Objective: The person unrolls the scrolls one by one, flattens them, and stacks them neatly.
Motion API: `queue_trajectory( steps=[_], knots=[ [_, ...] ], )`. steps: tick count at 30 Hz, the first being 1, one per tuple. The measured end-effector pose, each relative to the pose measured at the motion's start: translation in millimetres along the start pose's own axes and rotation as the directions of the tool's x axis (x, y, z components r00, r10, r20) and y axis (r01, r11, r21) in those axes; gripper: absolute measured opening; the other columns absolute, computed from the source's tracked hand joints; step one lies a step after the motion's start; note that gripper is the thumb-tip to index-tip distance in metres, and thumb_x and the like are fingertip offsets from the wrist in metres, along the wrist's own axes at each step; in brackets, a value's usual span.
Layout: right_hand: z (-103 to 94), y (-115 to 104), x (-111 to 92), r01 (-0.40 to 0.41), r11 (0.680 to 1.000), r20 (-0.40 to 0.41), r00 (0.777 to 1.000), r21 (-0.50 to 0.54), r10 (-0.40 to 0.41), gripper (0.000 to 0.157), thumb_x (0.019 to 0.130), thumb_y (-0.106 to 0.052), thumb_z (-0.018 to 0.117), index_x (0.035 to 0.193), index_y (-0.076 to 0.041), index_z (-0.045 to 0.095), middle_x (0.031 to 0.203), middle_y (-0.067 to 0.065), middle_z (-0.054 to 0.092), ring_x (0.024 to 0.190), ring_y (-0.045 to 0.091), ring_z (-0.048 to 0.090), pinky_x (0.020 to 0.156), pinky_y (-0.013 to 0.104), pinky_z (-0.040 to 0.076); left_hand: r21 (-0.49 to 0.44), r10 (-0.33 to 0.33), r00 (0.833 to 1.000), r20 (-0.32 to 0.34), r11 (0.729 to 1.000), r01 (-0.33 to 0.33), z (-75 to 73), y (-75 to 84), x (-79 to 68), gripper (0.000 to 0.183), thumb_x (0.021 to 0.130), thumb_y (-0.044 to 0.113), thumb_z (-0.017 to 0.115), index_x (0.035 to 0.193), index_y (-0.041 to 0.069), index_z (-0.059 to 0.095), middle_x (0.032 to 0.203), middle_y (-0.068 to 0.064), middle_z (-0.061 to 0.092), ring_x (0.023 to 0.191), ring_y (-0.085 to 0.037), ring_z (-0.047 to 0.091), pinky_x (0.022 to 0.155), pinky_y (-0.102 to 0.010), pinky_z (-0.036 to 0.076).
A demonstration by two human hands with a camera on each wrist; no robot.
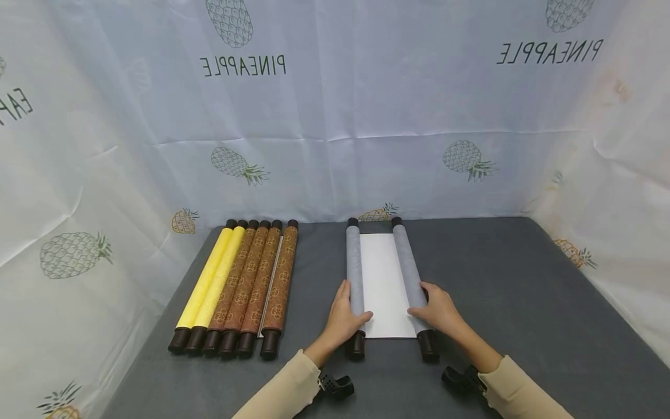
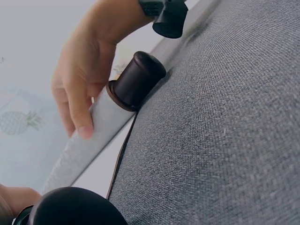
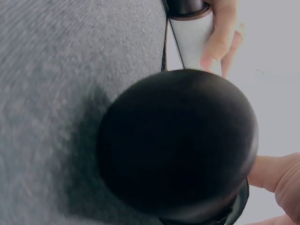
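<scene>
A grey-blue hanging scroll (image 1: 353, 262) with dark brown knobs lies partly unrolled on the table, showing a white sheet (image 1: 384, 279) between its two rolls. My left hand (image 1: 345, 317) grips the left roll near its front end, thumb over the top and fingers along the outer side. Around the right roll (image 1: 410, 267), my right hand (image 1: 438, 308) holds in the same way, thumb pointing inward. The left wrist view shows the right hand (image 2: 82, 79) with its thumb on the roll; a dark knob (image 3: 178, 140) fills much of the right wrist view.
Left of the hands lies a row of scrolls: two yellow rolls (image 1: 211, 279) and several brown patterned rolls (image 1: 256, 273), all with dark knobs. Dark grey cloth (image 1: 497, 279) covers the table. A white curtain (image 1: 356, 105) with pineapple prints hangs behind and at both sides.
</scene>
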State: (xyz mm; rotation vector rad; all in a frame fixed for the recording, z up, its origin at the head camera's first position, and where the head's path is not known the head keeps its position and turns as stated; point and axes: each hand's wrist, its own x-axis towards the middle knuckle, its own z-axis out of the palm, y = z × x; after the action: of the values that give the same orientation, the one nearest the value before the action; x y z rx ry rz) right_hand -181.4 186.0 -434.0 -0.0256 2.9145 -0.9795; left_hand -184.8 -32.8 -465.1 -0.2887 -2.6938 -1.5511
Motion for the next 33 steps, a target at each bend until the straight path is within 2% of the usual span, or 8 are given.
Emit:
queue_trajectory(
  steps=[11,15,18,19,22,26,29,33],
  knots=[
    [-8.6,7.4,-1.8,0.011,1.0,0.021,1.0,-0.012,-0.011,0.071,0.081,-0.017,0.075,0.133,0.018,0.043,0.135,0.04,0.047,0.124,0.053,0.047,0.097,0.056,0.047,-0.006,-0.005,1.0,-0.026,1.0,0.005,-5.4,-4.2,-2.3,0.084,0.076,0.006,0.072,0.143,-0.017,0.028,0.151,-0.037,0.028,0.14,-0.05,0.032,0.11,-0.06,0.034],
    [-9.2,9.6,-2.7,0.02,1.0,0.008,1.0,0.0,-0.02,0.069,0.08,-0.014,0.074,0.134,0.017,0.043,0.133,0.039,0.049,0.121,0.052,0.051,0.094,0.054,0.049,-0.002,0.014,0.999,-0.035,1.0,-0.014,-8.8,-3.8,-3.6,0.082,0.076,0.007,0.073,0.143,-0.015,0.031,0.15,-0.036,0.029,0.138,-0.051,0.033,0.109,-0.06,0.035],
    [-9.2,11.2,-3.9,0.036,0.999,0.0,0.999,0.031,-0.036,0.068,0.08,-0.009,0.073,0.134,0.018,0.042,0.131,0.039,0.051,0.116,0.05,0.055,0.091,0.052,0.051,-0.016,0.063,0.996,-0.057,0.998,-0.064,-10.1,-5.7,-4.0,0.08,0.075,0.007,0.071,0.142,-0.014,0.033,0.149,-0.037,0.031,0.136,-0.053,0.034,0.106,-0.062,0.036],
    [-9.5,11.3,-4.4,0.04,0.998,-0.002,0.999,0.041,-0.04,0.068,0.079,-0.008,0.073,0.134,0.018,0.042,0.13,0.039,0.051,0.115,0.05,0.056,0.091,0.051,0.051,0.004,0.099,0.993,-0.071,0.995,-0.099,-8.8,-10.7,-3.5,0.077,0.078,0.009,0.069,0.142,-0.013,0.033,0.149,-0.035,0.033,0.137,-0.05,0.036,0.107,-0.058,0.039],
    [-10.1,11.7,-5.4,0.05,0.997,-0.006,0.999,0.053,-0.05,0.066,0.08,-0.006,0.071,0.134,0.019,0.041,0.13,0.04,0.05,0.116,0.05,0.055,0.091,0.051,0.051,-0.005,0.133,0.987,-0.09,0.991,-0.134,-8.9,-13.4,-2.9,0.074,0.077,0.007,0.066,0.141,-0.013,0.036,0.147,-0.035,0.035,0.135,-0.051,0.038,0.105,-0.059,0.039],
    [-11.5,11.0,-5.9,0.055,0.998,-0.014,0.998,0.031,-0.054,0.065,0.079,-0.006,0.068,0.134,0.019,0.042,0.132,0.04,0.049,0.12,0.052,0.052,0.093,0.053,0.049,-0.01,0.068,0.995,-0.073,0.998,-0.069,-11.1,-8.1,-2.6,0.074,0.074,0.002,0.066,0.14,-0.014,0.037,0.15,-0.033,0.034,0.137,-0.05,0.036,0.108,-0.062,0.035],
    [-12.3,10.6,-5.9,0.048,0.999,-0.009,0.999,0.008,-0.048,0.065,0.079,-0.007,0.067,0.134,0.019,0.042,0.134,0.041,0.047,0.123,0.053,0.049,0.095,0.055,0.048,0.019,0.03,0.998,-0.062,0.999,-0.028,-12.0,-6.1,-2.5,0.073,0.074,0.001,0.066,0.14,-0.013,0.038,0.151,-0.031,0.034,0.139,-0.047,0.036,0.11,-0.06,0.034],
    [-12.0,12.9,-5.9,0.033,0.999,-0.006,0.999,-0.002,-0.033,0.065,0.081,-0.007,0.064,0.135,0.019,0.04,0.136,0.041,0.044,0.126,0.054,0.045,0.097,0.057,0.046,0.029,0.017,0.998,-0.054,0.999,-0.015,-14.1,-5.3,-3.1,0.072,0.075,0.002,0.065,0.14,-0.013,0.039,0.151,-0.03,0.034,0.14,-0.045,0.037,0.111,-0.057,0.034]
  ],
)
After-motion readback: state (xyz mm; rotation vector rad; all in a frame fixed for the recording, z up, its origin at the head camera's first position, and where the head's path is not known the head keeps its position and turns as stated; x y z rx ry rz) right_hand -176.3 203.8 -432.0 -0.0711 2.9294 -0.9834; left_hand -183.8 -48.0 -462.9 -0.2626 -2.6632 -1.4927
